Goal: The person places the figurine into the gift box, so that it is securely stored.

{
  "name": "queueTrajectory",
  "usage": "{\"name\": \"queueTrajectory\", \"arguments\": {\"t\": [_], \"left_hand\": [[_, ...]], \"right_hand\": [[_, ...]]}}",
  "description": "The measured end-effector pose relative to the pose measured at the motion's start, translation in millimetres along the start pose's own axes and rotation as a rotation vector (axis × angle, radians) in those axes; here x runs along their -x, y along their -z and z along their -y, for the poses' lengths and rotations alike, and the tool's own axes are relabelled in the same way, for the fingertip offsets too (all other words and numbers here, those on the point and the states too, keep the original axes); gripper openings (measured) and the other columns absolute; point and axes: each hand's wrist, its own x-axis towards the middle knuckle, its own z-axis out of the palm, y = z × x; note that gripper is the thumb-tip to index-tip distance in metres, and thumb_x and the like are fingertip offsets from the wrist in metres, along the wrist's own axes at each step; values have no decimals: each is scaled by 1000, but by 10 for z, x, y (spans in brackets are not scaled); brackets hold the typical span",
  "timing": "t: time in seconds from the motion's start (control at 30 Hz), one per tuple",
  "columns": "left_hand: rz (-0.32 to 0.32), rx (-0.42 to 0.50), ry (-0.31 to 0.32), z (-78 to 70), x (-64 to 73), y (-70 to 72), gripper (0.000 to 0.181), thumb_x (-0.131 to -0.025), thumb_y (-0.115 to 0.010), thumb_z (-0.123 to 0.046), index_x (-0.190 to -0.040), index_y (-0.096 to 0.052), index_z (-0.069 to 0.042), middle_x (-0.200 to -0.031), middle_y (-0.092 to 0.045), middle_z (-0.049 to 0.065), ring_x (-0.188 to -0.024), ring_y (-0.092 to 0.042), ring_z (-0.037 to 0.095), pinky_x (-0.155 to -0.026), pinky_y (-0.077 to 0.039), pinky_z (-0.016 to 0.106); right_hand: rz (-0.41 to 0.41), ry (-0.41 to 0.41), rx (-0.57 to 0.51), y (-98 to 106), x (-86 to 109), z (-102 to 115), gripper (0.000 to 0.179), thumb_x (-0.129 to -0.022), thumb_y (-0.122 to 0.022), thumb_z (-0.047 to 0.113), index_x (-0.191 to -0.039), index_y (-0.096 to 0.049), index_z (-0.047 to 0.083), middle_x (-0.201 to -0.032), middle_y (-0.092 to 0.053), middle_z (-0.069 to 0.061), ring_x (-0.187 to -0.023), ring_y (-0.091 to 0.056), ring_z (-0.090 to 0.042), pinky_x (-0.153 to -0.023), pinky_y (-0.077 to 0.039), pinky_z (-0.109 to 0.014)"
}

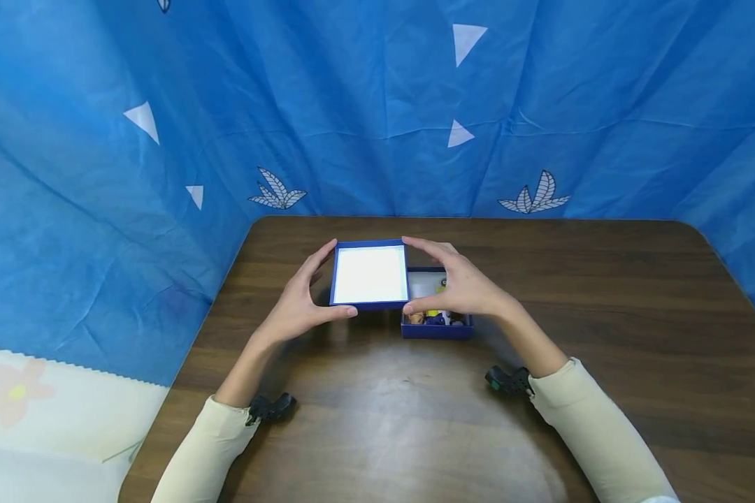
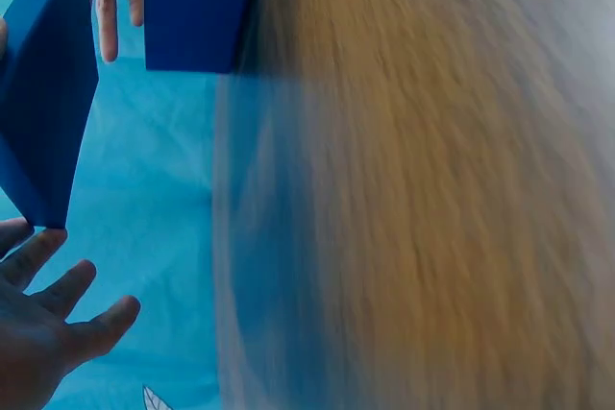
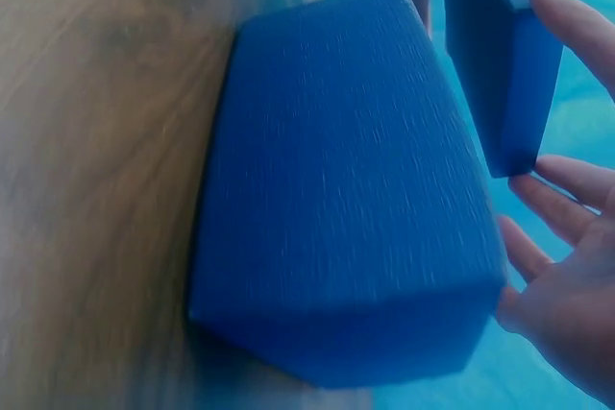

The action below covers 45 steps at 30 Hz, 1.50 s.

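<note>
A square blue box lid (image 1: pixel 371 276), its white inside facing the head camera, is held above the table between both hands. The left hand (image 1: pixel 296 307) grips its left side, with the thumb at the front edge and a finger at the back corner. On the opposite side the right hand (image 1: pixel 472 283) pinches the right corners between thumb and fingers. Behind and below that hand stands the open blue box (image 1: pixel 437 334), partly covered by it. Small colourful items, partly hidden, lie inside. In the right wrist view, the box (image 3: pixel 346 170) sits apart from the raised lid (image 3: pixel 509 74).
The brown wooden table (image 1: pixel 377 419) extends to both sides and toward the person. A blue curtain (image 1: pixel 365 105) with white patterns hangs behind it. Pale cloth (image 1: pixel 63 412) lies at the left, beyond the table edge. Each wrist wears a black device (image 1: pixel 270 407).
</note>
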Motion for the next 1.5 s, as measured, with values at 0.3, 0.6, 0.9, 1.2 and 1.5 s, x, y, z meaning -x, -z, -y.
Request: {"name": "queueTrajectory", "arguments": {"t": [0.3, 0.6, 0.9, 1.2, 1.5], "left_hand": [[23, -9, -27, -61, -120, -116, 115, -78, -97, -44, -166, -24, -54, -178, -28, -6, -166, -28, 28, -133, -29, 62], [44, 7, -50, -130, -196, -252, 114, -78, -97, -47, -166, -24, -54, -178, -28, -6, -167, -27, 30, -133, -29, 63], [42, 24, -57, -263, -282, -403, 114, -79, -96, -48, -166, -23, -55, -178, -27, -11, -166, -27, 23, -132, -29, 64], [34, 26, -71, -376, -357, -483, 115, -76, -94, -59, -165, -21, -58, -178, -26, -13, -166, -28, 24, -129, -30, 69], [77, 14, -101, -356, -287, -448, 123, -70, -95, -66, -167, -19, -55, -179, -24, -11, -167, -25, 25, -131, -29, 67]], "right_hand": [[-23, -26, -21, 101, 122, -65, 110, -77, -97, 46, -168, -35, 38, -174, -35, -4, -157, -32, -37, -124, -35, -73], [-22, -83, -14, 202, 259, -107, 109, -77, -94, 49, -167, -33, 43, -176, -32, -3, -158, -31, -40, -121, -36, -76], [-33, -72, -12, 401, 374, -160, 107, -81, -95, 42, -168, -33, 39, -177, -32, -2, -158, -33, -38, -123, -36, -73], [-63, -51, -25, 543, 441, -168, 108, -79, -97, 33, -168, -34, 40, -177, -32, 4, -160, -33, -30, -125, -36, -68], [-33, -41, -60, 544, 463, -179, 104, -80, -96, 32, -166, -38, 38, -174, -38, 4, -160, -37, -30, -125, -33, -74]]}}
